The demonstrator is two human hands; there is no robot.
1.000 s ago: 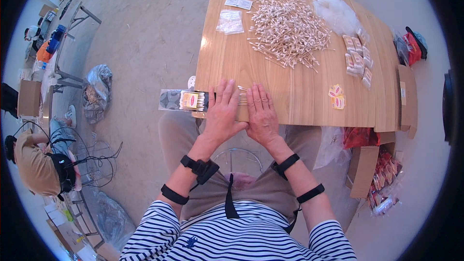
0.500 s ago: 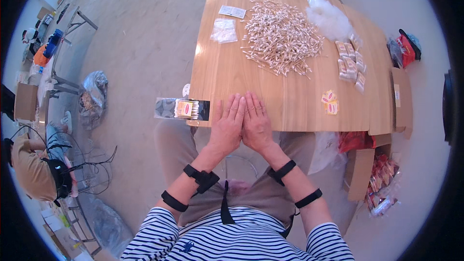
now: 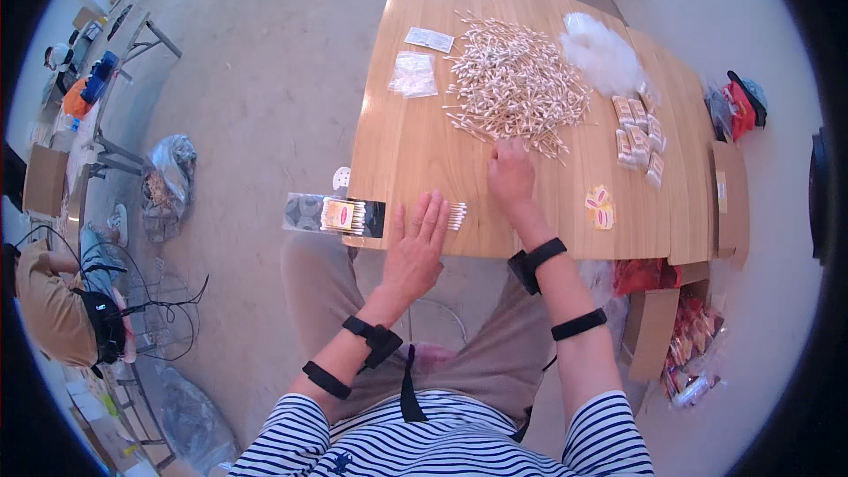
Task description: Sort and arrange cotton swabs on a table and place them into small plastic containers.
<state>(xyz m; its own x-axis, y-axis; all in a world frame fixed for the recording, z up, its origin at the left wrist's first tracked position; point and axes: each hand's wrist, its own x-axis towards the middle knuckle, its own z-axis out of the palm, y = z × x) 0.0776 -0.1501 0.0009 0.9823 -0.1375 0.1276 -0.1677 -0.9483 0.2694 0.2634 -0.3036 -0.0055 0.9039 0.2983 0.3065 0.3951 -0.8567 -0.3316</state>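
Observation:
My left hand (image 3: 417, 247) lies flat on the table near its front edge, fingers stretched out. Cotton swabs (image 3: 457, 215) in a small row stick out past its right side; their other ends are hidden under the hand. At the near edge of the big loose pile of cotton swabs (image 3: 517, 79), my right hand (image 3: 511, 175) has its fingers curled together; what they hold, if anything, is hidden. Left of my left hand, a bundle of swabs with a yellow-and-red card (image 3: 343, 215) sits on a dark, partly clear holder (image 3: 305, 212) at the table's corner.
Small clear bags (image 3: 413, 75) and a printed slip (image 3: 429, 39) lie left of the pile. On the right are packed swab bundles (image 3: 638, 132), a heap of clear plastic bags (image 3: 601, 53) and yellow cards (image 3: 601, 208). A cardboard box (image 3: 652, 322) stands below the table's right side.
My hands have parted. The right one has moved forward to the pile and its fingers have curled; the left stays flat. A row of swabs now shows beside the left hand.

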